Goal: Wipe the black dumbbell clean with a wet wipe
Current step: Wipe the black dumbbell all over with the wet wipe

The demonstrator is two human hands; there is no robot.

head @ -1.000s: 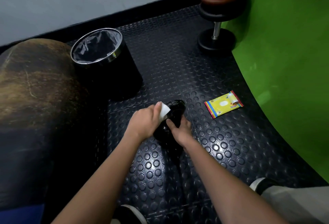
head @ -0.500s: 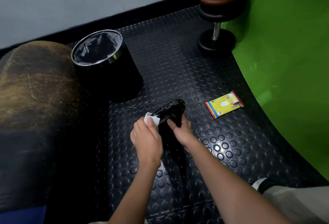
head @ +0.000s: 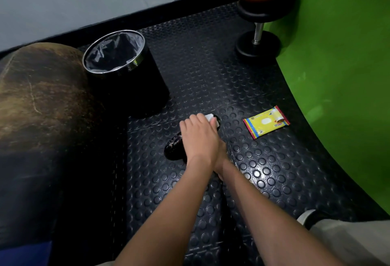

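Note:
The black dumbbell (head: 173, 148) lies on the studded rubber floor, its glossy near end showing to the left of my hands. My left hand (head: 199, 138) reaches across it and holds a white wet wipe (head: 209, 117) against the dumbbell's far end, fingers draped over it. Only a corner of the wipe shows past my fingertips. My right hand (head: 223, 158) sits at the dumbbell's middle, almost wholly hidden under my left hand and wrist.
A yellow wet-wipe pack (head: 266, 121) lies on the floor to the right. A black bin (head: 135, 88) with a liner stands behind on the left. A plate-loaded dumbbell (head: 258, 42) stands at the back right by the green wall (head: 341, 79). A brown padded shape (head: 35, 101) fills the left.
My left hand has swept the wipe from the dumbbell's left side up and over to its far end, now covering my right hand. The dumbbell has stayed in place.

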